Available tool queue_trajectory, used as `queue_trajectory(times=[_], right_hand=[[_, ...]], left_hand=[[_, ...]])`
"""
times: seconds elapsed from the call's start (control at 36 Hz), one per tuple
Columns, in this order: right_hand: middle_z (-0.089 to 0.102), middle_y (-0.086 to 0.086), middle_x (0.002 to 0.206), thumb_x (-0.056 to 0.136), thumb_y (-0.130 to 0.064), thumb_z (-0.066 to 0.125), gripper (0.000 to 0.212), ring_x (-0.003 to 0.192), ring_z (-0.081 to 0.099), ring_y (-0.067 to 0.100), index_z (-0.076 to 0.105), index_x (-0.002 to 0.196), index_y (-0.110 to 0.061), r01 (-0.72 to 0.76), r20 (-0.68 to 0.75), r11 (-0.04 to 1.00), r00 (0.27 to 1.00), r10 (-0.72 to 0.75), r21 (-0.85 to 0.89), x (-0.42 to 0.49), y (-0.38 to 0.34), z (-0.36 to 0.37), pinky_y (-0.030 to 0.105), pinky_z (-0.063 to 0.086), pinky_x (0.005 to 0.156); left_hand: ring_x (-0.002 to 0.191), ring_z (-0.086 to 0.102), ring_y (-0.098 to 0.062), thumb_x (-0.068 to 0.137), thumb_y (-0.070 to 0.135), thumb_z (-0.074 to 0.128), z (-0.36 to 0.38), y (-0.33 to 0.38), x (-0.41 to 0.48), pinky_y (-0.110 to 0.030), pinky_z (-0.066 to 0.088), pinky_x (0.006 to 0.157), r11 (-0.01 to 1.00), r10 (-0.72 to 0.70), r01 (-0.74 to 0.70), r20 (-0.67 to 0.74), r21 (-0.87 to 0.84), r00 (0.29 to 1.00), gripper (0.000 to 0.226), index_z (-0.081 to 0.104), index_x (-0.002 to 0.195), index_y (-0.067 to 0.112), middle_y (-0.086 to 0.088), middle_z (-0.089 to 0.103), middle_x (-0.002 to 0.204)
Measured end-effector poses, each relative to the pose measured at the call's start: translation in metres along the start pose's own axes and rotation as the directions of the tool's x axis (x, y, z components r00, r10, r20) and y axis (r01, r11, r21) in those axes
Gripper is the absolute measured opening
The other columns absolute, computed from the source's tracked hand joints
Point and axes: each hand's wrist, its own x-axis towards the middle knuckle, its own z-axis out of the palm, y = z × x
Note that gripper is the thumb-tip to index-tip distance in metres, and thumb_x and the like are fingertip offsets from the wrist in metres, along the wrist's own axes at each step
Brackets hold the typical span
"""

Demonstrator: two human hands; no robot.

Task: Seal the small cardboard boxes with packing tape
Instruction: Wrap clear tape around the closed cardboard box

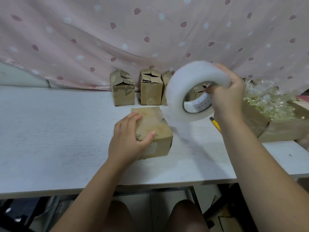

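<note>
box (157, 129): on counter (50, 131), under left hand (128, 139)
left hand: fingers flat, pressing box top
right hand (229, 97): gripping tape roll (175, 97) by rim
tape roll: raised, blurred, left of right hand

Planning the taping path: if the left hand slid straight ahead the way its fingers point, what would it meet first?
The left hand lies on the box; beyond its far edge, probably the middle open box in the back row, though depth is unclear.
</note>
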Motion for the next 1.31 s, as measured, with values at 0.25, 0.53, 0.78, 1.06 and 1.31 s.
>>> queue_trajectory(times=[0.25, 0.53, 0.78, 1.06, 1.31], right_hand=[[0.072, -0.011, 0.096, 0.062, 0.01, 0.049, 0.064, 0.077, 0.063, -0.003, 0.071, 0.114, -0.021, 0.087, 0.103, 0.987, 0.992, -0.074, -0.133, 0.014, -0.034, 0.016, 0.015, 0.048, 0.064], [0.07, -0.024, 0.083, 0.063, 0.007, 0.051, 0.057, 0.084, 0.064, -0.002, 0.07, 0.093, -0.037, 0.058, 0.17, 0.984, 0.985, -0.029, -0.17, 0.017, -0.039, 0.02, 0.022, 0.051, 0.075], [0.073, -0.011, 0.096, 0.068, 0.015, 0.052, 0.06, 0.086, 0.067, 0.005, 0.072, 0.108, -0.025, 0.012, 0.111, 0.99, 0.994, 0.003, -0.139, 0.032, -0.025, 0.009, 0.036, 0.057, 0.082], [0.072, -0.015, 0.074, 0.071, 0.025, 0.047, 0.06, 0.068, 0.067, 0.004, 0.069, 0.091, -0.028, -0.034, 0.145, 0.998, 0.989, 0.026, 0.056, 0.026, -0.009, -0.001, 0.022, 0.054, 0.063], [0.072, -0.012, 0.083, 0.071, 0.02, 0.051, 0.059, 0.086, 0.066, 0.015, 0.07, 0.082, -0.035, -0.066, 0.097, 0.996, 0.993, 0.061, 0.055, 0.031, 0.004, -0.009, 0.034, 0.053, 0.079]], left_hand=[[0.126, 0.034, -0.02, 0.078, 0.055, 0.065, -0.016, 0.018, 0.016, -0.048, 0.025, 0.11, 0.987, -0.137, 0.119, 0.189, 0.106, 0.972, 0.062, 0.04, 0.13, 0.032, 0.014, 0.036, 0.127], [0.122, 0.028, -0.018, 0.04, 0.097, 0.027, -0.052, 0.024, 0.068, -0.036, 0.02, 0.097, 0.837, -0.067, -0.277, 0.59, 0.473, 0.805, 0.123, 0.034, 0.143, 0.031, 0.005, 0.03, 0.117], [0.125, 0.042, -0.013, 0.072, 0.09, 0.015, -0.051, 0.01, 0.075, -0.032, 0.034, 0.104, 0.972, 0.091, -0.201, 0.597, 0.119, 0.797, 0.099, 0.051, 0.128, 0.016, 0.012, 0.045, 0.134], [0.136, 0.033, -0.022, 0.097, 0.01, 0.045, -0.003, 0.028, 0.087, -0.029, 0.033, 0.106, 0.915, 0.224, -0.341, 0.432, 0.216, 0.874, 0.042, 0.04, 0.139, 0.01, -0.001, 0.027, 0.151], [0.122, 0.047, -0.016, 0.098, 0.011, 0.036, 0.011, 0.041, 0.087, -0.03, 0.04, 0.089, 0.983, 0.084, -0.153, 0.488, 0.103, 0.869, 0.05, 0.029, 0.146, 0.024, 0.009, 0.052, 0.134]])
